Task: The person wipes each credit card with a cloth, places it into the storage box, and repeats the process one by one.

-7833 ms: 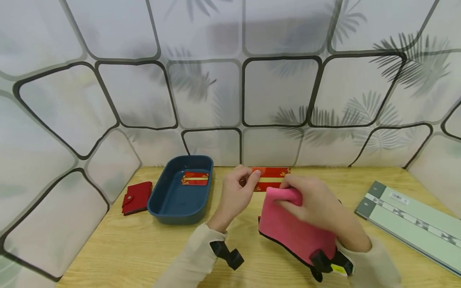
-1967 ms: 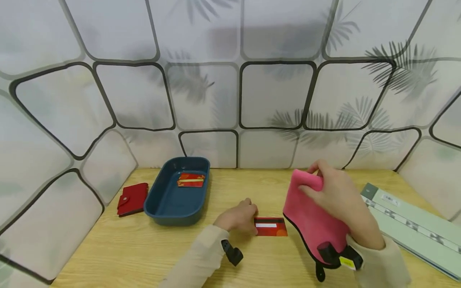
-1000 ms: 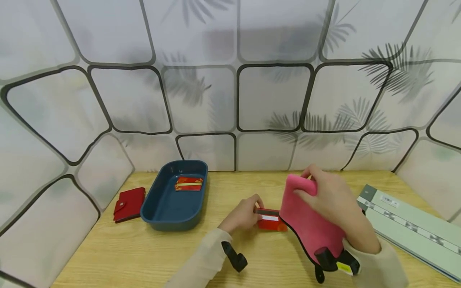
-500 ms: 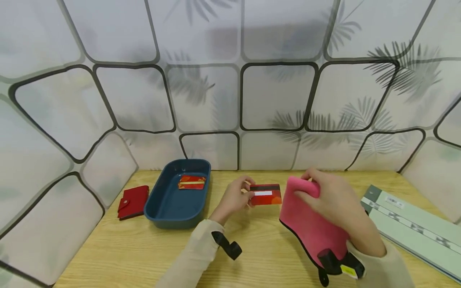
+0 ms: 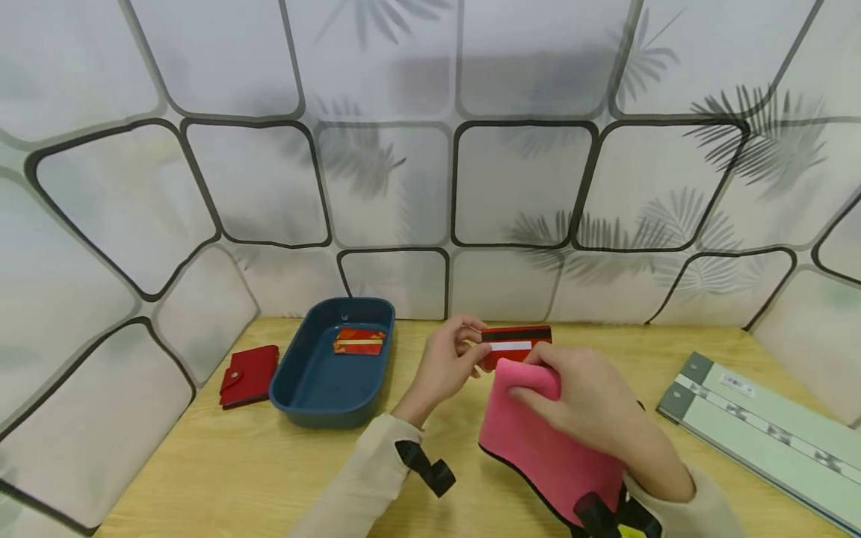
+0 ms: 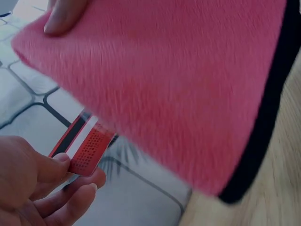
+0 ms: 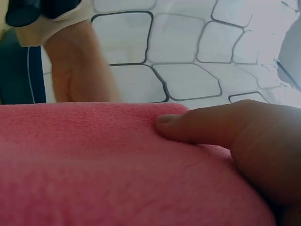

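Note:
My left hand (image 5: 445, 362) pinches a red bank card (image 5: 516, 334) by its left end, above the table. The card's back faces me, with a black magnetic stripe and white signature strip. In the left wrist view, the thumb (image 6: 60, 160) lies on the card's edge. My right hand (image 5: 592, 400) grips a folded pink cloth (image 5: 538, 441) with black edging, its thumb (image 7: 188, 125) pressed along the fold in the right wrist view. The cloth's upper corner overlaps the card's lower right part in the head view, hiding that part.
Left of the hands stands a blue tray (image 5: 285, 392) with overlapping red-and-gold cards (image 5: 359, 341) inside. A red snap wallet (image 5: 250, 376) lies beside it. At the right is a pale green binder-like box (image 5: 760, 430) on the wooden table (image 5: 222, 478). A patterned curtain closes off the back.
An additional card lies in the tray since the oldest frame. My left hand has lifted another card off the table; my right hand has brought the cloth leftward to it.

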The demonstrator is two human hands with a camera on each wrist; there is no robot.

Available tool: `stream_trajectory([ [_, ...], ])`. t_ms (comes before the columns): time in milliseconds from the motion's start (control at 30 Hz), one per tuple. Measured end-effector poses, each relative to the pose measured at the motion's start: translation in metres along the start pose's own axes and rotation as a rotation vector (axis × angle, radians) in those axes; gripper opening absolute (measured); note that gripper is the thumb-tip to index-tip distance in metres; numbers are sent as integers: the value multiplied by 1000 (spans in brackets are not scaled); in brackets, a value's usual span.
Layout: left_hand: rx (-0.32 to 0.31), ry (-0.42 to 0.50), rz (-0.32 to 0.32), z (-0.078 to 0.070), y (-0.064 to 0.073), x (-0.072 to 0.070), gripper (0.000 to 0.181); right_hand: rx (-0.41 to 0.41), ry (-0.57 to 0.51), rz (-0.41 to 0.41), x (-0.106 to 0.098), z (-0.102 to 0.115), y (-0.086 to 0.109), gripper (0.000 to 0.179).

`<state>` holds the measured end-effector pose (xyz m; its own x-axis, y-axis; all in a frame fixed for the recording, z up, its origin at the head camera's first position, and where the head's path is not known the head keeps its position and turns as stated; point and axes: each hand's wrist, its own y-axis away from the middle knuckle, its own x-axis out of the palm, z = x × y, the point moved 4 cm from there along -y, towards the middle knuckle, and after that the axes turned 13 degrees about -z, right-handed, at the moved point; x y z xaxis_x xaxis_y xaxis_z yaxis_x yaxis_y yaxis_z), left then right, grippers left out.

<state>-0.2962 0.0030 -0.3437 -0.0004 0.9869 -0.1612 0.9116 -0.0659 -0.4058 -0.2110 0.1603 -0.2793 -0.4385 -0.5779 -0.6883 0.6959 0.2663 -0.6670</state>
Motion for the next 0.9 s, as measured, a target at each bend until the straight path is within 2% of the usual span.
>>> stream_trajectory([
  [200, 85, 6, 27, -23, 5, 1, 20, -21, 36, -97, 6, 2, -2, 25],
  [400, 144, -12, 75, -38, 11, 0, 21, 59, 53, -137, 7, -2, -3, 27],
  [667, 223, -137, 77, -47, 8, -3, 21, 171, 111, -200, 7, -4, -9, 44],
  [900, 219, -129, 92, -39, 14, 1, 15, 242, 142, -178, 9, -8, -4, 48],
])
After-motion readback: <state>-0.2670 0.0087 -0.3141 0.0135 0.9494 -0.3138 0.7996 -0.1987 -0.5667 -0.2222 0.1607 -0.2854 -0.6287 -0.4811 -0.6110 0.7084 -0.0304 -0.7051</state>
